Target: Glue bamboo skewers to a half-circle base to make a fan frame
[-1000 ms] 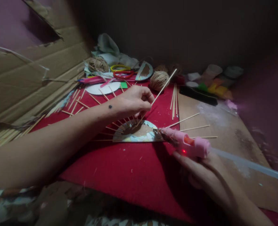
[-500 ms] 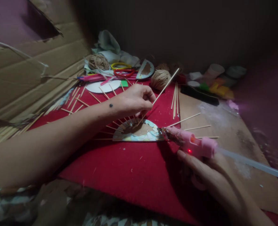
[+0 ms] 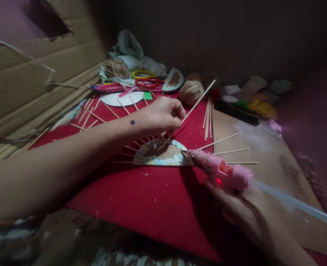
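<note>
1. I have the left hand (image 3: 167,115) closed in a pinch, thumb against bent fingers, on a thin stick (image 3: 199,101) that slants up to the right.
2. My right hand (image 3: 237,201) is wrapped around a pink glue gun (image 3: 235,176); its lower fingers fall in shadow, so I can't tell how far the trigger is pressed. A red light glows on its side, and a pale glue stick (image 3: 298,202) juts from the back.
3. I see the half-round piece (image 3: 163,162) lying flat on the red board (image 3: 141,199), straight edge toward me. The held stick's lower end is over its brown middle; whether they touch, I can't tell.
4. The gun's nozzle is at the piece's right rim, contact unclear to me.
5. Fanned sticks (image 3: 218,141) spread out around the curve, some hidden behind my left forearm.
6. Beyond, I make out loose sticks (image 3: 207,120), a twine ball (image 3: 191,92) and red-handled scissors (image 3: 149,85).
</note>
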Action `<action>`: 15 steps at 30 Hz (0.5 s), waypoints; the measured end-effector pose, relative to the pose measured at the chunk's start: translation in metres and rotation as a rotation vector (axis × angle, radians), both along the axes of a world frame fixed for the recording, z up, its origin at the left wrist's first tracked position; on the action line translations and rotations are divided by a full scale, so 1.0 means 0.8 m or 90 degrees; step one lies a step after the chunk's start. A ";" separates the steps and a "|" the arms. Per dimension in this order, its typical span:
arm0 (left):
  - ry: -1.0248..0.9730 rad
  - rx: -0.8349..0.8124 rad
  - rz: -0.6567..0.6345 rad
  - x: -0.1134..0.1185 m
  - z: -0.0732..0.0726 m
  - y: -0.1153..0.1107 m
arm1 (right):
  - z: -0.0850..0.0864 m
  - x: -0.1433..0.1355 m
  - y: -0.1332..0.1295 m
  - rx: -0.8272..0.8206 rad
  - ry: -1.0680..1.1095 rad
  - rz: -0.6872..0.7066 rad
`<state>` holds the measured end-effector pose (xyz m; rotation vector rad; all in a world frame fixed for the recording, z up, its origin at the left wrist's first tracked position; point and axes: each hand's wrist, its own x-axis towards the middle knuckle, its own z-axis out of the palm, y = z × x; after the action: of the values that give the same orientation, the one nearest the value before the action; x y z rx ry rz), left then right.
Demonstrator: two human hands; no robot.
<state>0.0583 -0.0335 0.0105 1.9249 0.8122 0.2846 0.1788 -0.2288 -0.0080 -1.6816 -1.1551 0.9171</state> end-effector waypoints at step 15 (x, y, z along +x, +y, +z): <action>0.006 0.016 0.003 0.000 0.002 -0.001 | 0.002 0.005 -0.008 -0.057 -0.062 -0.024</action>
<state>0.0580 -0.0347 0.0119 1.9495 0.8230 0.2896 0.1830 -0.2348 -0.0067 -1.8314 -1.1578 0.8828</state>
